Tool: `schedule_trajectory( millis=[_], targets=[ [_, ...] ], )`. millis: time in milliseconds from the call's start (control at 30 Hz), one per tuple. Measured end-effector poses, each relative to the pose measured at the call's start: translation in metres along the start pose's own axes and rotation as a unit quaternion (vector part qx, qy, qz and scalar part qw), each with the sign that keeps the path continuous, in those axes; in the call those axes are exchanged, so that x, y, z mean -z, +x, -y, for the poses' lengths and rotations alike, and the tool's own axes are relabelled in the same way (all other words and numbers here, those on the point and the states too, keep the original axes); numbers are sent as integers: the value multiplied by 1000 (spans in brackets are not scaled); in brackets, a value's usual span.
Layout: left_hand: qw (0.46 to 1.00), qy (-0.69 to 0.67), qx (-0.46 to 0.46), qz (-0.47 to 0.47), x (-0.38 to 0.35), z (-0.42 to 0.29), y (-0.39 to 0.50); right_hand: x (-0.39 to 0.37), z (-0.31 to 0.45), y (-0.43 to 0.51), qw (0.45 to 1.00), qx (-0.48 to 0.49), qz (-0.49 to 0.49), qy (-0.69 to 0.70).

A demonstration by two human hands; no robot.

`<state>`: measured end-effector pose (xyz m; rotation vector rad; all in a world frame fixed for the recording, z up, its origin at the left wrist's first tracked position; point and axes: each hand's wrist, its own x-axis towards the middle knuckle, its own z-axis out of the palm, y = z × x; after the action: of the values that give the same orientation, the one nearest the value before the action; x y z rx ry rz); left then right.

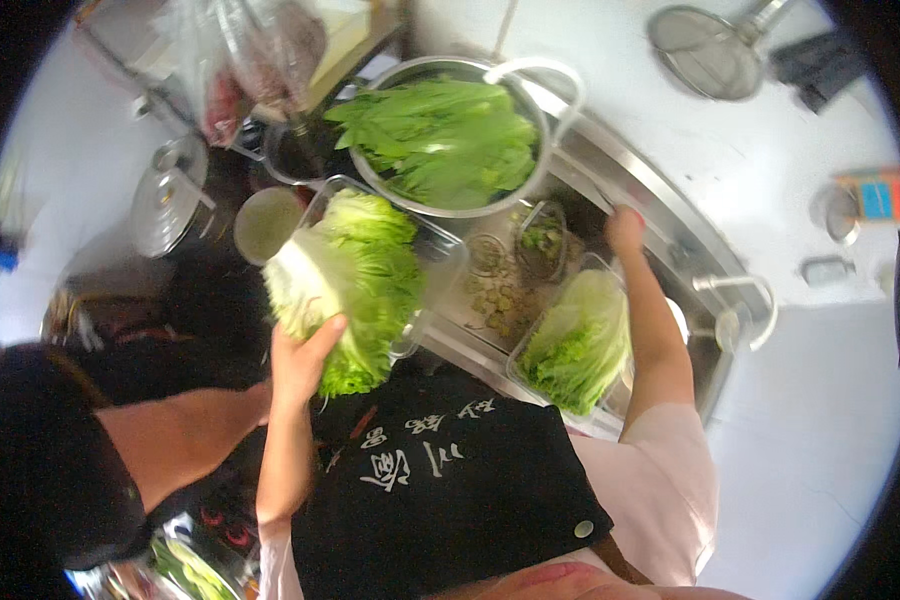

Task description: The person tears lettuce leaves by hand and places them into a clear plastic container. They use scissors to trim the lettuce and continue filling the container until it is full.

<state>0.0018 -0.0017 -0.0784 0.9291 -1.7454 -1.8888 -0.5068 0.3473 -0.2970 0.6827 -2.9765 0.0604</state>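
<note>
My left hand (309,360) grips a leafy green lettuce (367,277) by its near side, thumb on top. The lettuce is over a clear plastic tub (439,244), partly hiding it. My right hand (627,227) is over the steel sink counter near its far edge. A thin, blurred thing (598,189) shows beside its fingers, and whether they hold it is not plain. A second lettuce (581,337) lies in a clear tub left of my right forearm. Between the two tubs, chopped green pieces (499,307) lie on a board (461,319).
A large steel pot (450,210) full of green leaves (450,142) stands at the back. Near it are a small clear container of chopped greens (544,240), a white tap (769,300) and a hanging strainer (705,52). Another person's arm (184,435) reaches in from the left.
</note>
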Motion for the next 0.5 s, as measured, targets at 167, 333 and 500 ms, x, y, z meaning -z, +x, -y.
schedule_trajectory(
  millis=[167, 333, 500],
  targets=[
    [987, 130, -4, 92, -29, -32, 11, -39, -101, 35, 986, 147, 18, 78],
    [982, 167, -75, 55, -40, -29, -22, -91, -7, 61, 981, 171, 26, 90],
    [987, 119, -110, 1, -8, 8, -53, -28, 64, 66, 976, 190, -23, 106]
  ],
)
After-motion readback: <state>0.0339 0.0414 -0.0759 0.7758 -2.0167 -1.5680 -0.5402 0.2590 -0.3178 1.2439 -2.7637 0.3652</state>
